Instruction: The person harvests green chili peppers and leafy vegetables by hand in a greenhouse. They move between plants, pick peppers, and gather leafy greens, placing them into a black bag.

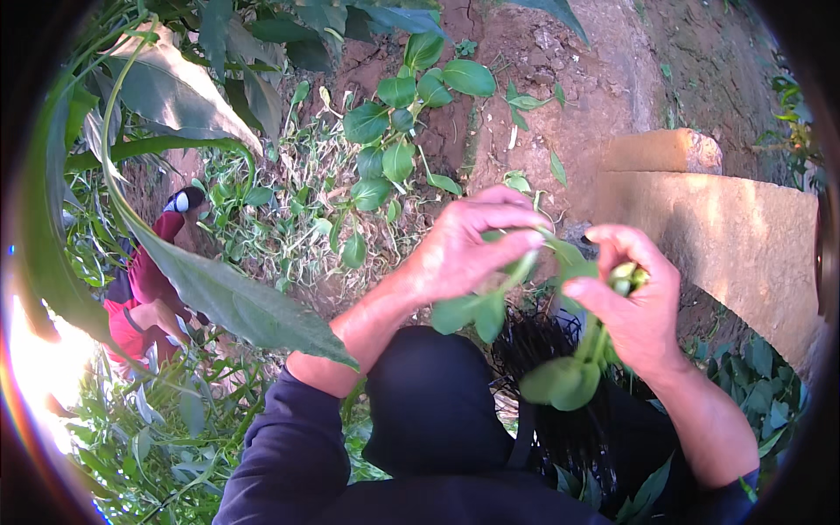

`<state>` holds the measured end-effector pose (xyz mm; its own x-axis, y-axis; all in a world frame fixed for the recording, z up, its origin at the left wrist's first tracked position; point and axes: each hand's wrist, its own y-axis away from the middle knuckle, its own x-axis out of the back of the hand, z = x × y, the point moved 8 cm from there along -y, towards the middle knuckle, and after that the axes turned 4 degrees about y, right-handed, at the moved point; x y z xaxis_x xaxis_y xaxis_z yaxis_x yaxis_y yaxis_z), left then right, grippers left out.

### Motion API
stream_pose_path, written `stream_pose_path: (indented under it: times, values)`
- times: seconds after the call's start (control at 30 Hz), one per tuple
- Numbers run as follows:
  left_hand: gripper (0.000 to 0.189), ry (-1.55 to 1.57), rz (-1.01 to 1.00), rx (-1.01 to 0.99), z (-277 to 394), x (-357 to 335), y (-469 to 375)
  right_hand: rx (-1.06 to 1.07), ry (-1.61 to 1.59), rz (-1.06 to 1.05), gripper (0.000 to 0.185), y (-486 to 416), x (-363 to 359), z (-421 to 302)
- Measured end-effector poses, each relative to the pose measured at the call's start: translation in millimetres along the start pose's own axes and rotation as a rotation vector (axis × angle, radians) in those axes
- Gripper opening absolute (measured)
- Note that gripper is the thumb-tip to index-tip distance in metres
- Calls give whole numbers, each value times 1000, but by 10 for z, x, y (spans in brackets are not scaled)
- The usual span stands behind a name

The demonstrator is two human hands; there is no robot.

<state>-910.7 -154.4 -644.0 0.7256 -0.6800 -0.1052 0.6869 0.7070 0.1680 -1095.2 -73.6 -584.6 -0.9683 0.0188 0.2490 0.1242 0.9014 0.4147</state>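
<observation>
Pinched between the thumb and fingers of my left hand is a leafy green seedling, its leaves hanging below and blurred. My right hand is curled around a small bunch of seedlings; their cut stem ends show by the fingers and their round leaves hang beneath the palm. A leaf lies between the two hands, close to my right thumb. By my lap, under the bunch, is a mass of thin black strands. More round-leaved seedlings lie on the ground beyond my left hand.
Long leaves overhang the left side, one crossing my left forearm. Stone slabs stand at the right. Dry stems and weeds cover part of the reddish soil. A person in red clothing is low at the far left.
</observation>
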Motion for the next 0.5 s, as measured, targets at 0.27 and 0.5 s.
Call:
stream_pose_path:
  times: [0.27,0.5]
  values:
    - [26,509,131,298,-164,-178,-65,-44,-301,-59,47,-316,-531,310]
    - [37,-295,231,337,-1097,477,-412,-238,-382,-32,21,-396,-497,829]
